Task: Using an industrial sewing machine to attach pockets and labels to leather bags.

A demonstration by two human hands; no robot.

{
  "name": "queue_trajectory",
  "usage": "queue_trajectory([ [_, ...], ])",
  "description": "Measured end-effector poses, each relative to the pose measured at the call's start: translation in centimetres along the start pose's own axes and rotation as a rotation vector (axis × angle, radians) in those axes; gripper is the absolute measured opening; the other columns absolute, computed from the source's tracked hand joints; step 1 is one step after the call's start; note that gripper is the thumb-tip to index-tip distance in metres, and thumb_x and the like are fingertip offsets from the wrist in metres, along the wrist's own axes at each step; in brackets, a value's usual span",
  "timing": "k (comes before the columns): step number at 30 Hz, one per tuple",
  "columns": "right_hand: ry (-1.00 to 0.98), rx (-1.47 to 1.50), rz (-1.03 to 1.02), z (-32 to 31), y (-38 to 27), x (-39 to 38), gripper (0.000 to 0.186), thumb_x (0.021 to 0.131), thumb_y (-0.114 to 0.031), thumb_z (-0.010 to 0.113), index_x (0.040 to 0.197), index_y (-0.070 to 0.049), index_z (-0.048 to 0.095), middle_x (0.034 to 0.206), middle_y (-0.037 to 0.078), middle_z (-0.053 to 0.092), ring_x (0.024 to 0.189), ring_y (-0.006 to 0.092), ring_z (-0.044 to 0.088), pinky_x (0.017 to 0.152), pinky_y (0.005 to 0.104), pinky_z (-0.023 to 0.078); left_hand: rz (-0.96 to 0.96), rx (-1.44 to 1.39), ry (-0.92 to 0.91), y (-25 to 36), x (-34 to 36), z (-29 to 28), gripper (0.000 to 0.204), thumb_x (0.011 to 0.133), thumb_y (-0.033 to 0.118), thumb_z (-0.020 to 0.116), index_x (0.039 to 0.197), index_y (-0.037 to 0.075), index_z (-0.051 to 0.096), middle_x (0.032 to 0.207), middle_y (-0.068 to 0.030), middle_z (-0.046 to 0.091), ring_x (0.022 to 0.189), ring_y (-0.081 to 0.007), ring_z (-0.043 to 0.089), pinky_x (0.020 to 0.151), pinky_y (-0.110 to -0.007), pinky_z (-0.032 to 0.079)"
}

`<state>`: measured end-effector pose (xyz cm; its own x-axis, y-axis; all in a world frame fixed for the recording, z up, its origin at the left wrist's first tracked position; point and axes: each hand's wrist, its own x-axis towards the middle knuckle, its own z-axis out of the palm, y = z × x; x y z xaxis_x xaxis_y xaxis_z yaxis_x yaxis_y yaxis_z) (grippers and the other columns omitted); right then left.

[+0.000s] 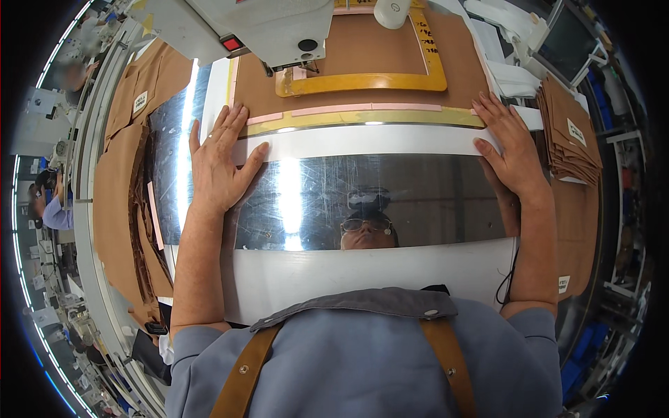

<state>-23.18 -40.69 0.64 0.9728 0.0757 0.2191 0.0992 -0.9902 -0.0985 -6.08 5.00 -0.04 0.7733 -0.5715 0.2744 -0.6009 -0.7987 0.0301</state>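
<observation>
My left hand (pixel 226 157) rests open at the left end of a white board (pixel 362 139), fingertips at a yellow strip with pink pieces (pixel 331 109). My right hand (pixel 503 143) lies open at the right end, fingers spread beside the brown sheet (pixel 460 70). Both hands press flat along this board, above a shiny metal plate (pixel 432 188). On the brown sheet lies a yellow rectangular frame (pixel 359 83), partly under a sewing machine head (pixel 279 31).
Brown pieces are piled at left (pixel 118 209) and stacked at right (pixel 568 132). A screen (pixel 564 31) stands at the upper right, near white cloth (pixel 514 87). Co-workers (pixel 57 205) sit at machines along the far left. A long rail (pixel 83 160) runs beside the left pile.
</observation>
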Motion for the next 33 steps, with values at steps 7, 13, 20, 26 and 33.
queue_trajectory([
  [7,-0.006,0.006,-0.031,0.0,0.2,0.3,0.060,0.103,-0.051,0.051,0.151,-0.014,0.051,0.158,0.011,0.049,0.151,0.0297,0.038,0.124,0.0517,0.027,-0.023,0.024,0.029,0.3,0.0,-0.4,0.067,0.094,0.050,0.062,0.148,0.012,0.056,0.152,-0.0095,0.057,0.149,-0.0247,0.042,0.127,-0.052,0.010],
  [13,-0.027,-0.002,-0.010,-0.1,0.1,0.2,0.059,0.102,-0.045,0.054,0.150,-0.010,0.052,0.157,0.013,0.049,0.151,0.0304,0.038,0.124,0.0511,0.026,0.000,-0.096,0.037,0.3,0.0,-0.7,0.067,0.092,0.048,0.065,0.144,0.007,0.059,0.148,-0.0149,0.059,0.147,-0.0265,0.046,0.126,-0.053,0.013],
  [20,-0.029,0.022,-0.018,0.0,-0.2,0.5,0.055,0.101,-0.031,0.057,0.150,-0.007,0.052,0.156,0.016,0.050,0.149,0.0332,0.041,0.124,0.0491,0.026,0.009,-0.129,0.115,-0.6,-0.4,0.0,0.071,0.092,0.055,0.060,0.142,0.004,0.060,0.145,-0.0168,0.060,0.145,-0.0275,0.048,0.127,-0.056,0.013],
  [26,-0.030,0.024,-0.043,0.0,-0.3,0.5,0.057,0.102,-0.035,0.054,0.149,-0.004,0.051,0.156,0.019,0.049,0.148,0.0365,0.041,0.123,0.0485,0.028,0.050,-0.134,0.126,-0.8,-0.5,0.9,0.075,0.095,0.060,0.054,0.141,0.001,0.059,0.143,-0.0197,0.061,0.141,-0.0285,0.052,0.127,-0.058,0.013],
  [33,-0.047,0.023,0.024,-0.1,-1.2,0.9,0.058,0.103,-0.040,0.052,0.151,-0.006,0.050,0.158,0.016,0.047,0.149,0.0355,0.039,0.124,0.0481,0.027,0.052,-0.128,0.129,-1.0,-0.3,0.8,0.075,0.094,0.060,0.053,0.141,0.001,0.059,0.143,-0.0196,0.061,0.142,-0.0297,0.051,0.127,-0.059,0.013],
])
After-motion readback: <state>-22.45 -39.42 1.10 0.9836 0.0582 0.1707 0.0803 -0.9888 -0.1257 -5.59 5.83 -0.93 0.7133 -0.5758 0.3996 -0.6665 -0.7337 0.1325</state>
